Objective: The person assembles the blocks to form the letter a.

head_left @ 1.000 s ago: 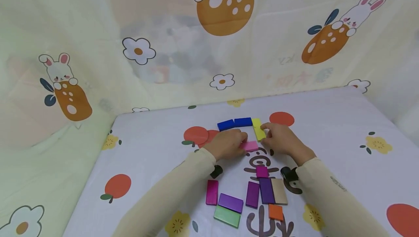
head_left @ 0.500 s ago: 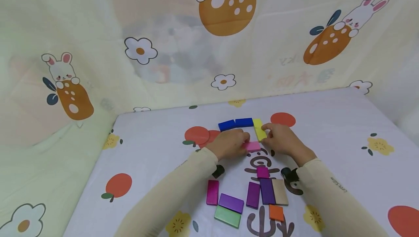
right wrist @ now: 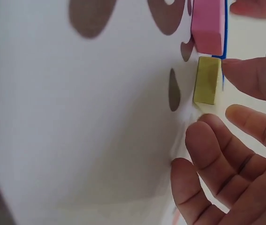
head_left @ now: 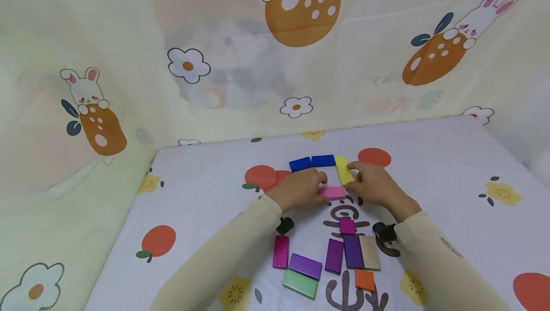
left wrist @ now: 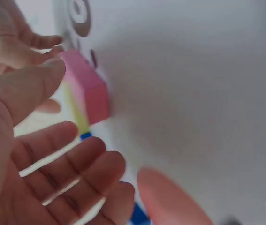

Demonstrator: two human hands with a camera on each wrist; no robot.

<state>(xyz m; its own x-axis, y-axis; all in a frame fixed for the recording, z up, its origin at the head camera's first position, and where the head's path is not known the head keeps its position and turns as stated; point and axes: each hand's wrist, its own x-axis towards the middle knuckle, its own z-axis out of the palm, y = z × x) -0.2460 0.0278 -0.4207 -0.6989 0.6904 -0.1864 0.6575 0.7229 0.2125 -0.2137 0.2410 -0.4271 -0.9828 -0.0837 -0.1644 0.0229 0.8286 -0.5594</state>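
A pink block (head_left: 333,193) lies flat on the cloth beside the near end of a yellow block (head_left: 343,171). My left hand (head_left: 300,190) reaches round the pink block's left end; in the left wrist view its thumb (left wrist: 43,77) touches the block's upper edge, while the loosely bent fingers stay apart from it. To the right of the yellow block is my right hand (head_left: 379,187), its thumb (right wrist: 254,77) at that block's top edge and its other fingers relaxed. Two blue blocks (head_left: 323,160) (head_left: 300,164) continue the row leftward from the yellow block's far end.
Nearer the person lie loose blocks: magenta (head_left: 281,252), violet (head_left: 305,266), green (head_left: 300,284), purple (head_left: 334,256), dark purple (head_left: 353,251), beige (head_left: 370,252), small magenta (head_left: 347,226) and orange (head_left: 364,280). A printed curtain (head_left: 240,124) rises behind the cloth.
The pink block has slid slightly right toward the yellow block's near end. Both hands keep nearly the same places; the head view has shifted a little.
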